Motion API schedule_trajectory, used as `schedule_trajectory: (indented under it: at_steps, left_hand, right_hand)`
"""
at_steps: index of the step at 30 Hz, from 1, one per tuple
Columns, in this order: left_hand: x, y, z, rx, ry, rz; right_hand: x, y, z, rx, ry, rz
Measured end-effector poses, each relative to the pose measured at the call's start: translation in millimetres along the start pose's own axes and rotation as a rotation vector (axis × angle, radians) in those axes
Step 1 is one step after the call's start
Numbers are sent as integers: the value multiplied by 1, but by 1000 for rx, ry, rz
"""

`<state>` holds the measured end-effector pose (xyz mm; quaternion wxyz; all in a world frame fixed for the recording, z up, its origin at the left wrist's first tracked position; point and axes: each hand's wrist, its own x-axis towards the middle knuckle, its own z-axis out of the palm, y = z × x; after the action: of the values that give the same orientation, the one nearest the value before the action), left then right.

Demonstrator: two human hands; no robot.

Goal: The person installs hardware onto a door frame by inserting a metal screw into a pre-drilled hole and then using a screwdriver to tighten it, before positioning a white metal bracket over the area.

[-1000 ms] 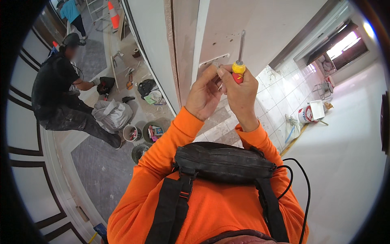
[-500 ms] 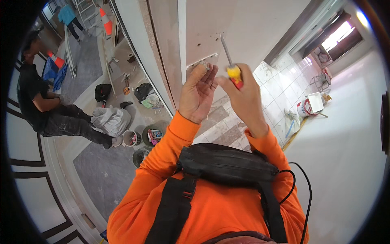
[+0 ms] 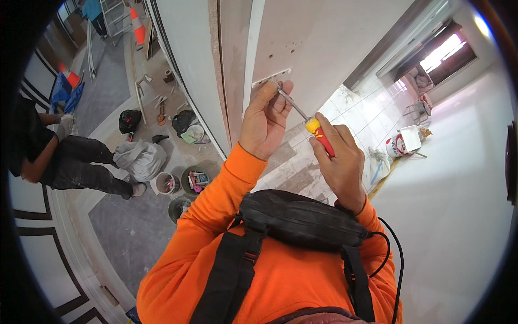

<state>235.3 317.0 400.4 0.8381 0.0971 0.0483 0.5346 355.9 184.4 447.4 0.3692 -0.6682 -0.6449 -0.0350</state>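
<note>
My right hand (image 3: pixel 343 162) is wrapped round the red and yellow handle of a screwdriver (image 3: pixel 294 106). Its metal shaft slants up and left, and its tip meets the fingertips of my left hand (image 3: pixel 263 121). That hand faces palm up, thumb and forefinger pinched on something small and greyish that I cannot make out. Just beyond the fingertips, a pale strip with small holes (image 3: pixel 283 72) lies against the pinkish-beige panel (image 3: pixel 318 43). Several dark holes show in the panel above the strip.
A person in dark clothes (image 3: pixel 70 159) sits at the left near a whitish sack (image 3: pixel 141 160). Buckets of tools, one of them white (image 3: pixel 165 184), stand on the floor. An orange cone (image 3: pixel 138 28) and a ladder (image 3: pixel 113 16) are farther off. At right sits a paint bucket (image 3: pixel 396 144).
My right hand has lowered and turned the screwdriver, bringing its tip from up near the panel to my left fingertips. The seated person has shifted left in view.
</note>
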Motion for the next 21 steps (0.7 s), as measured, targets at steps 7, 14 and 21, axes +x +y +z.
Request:
schedule_trajectory:
  at_steps: [7,14,21]
  left_hand:
    - [2,0,0,-37,23,-5]
    - [1,1,-2,-48,-2,0]
    - [-1,0,2,-31,20,11]
  right_hand:
    - [0,-1,1,-18,7,28]
    - [3,-2,2,-65,63,-34]
    - [2,1,1,-211,118,-166]
